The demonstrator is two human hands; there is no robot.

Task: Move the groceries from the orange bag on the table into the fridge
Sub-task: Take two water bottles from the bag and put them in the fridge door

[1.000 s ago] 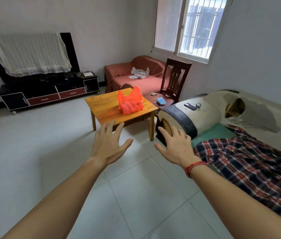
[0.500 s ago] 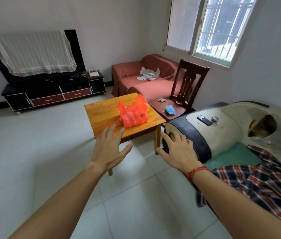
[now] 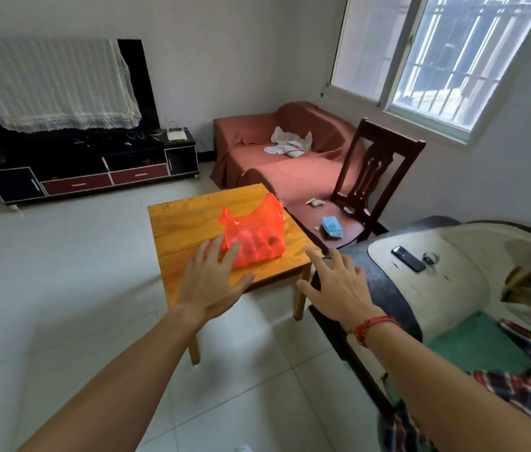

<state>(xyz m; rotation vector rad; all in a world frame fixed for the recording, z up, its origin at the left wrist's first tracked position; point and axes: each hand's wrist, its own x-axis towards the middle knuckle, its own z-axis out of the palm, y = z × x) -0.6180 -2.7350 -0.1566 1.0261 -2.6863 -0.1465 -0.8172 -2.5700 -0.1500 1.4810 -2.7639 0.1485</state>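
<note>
Left hand (image 3: 212,285) nearer orange bag (image 3: 256,234), handles up

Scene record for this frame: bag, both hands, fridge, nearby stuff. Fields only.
bag: orange bag on wooden table, handles up, contents blurred
left: left hand open, fingers spread at the bag's near side; contact unclear
right: right hand open, by the table's right corner, holding nothing
fridge: not in view
nearby: chair beside the table; phone on armrest
</note>
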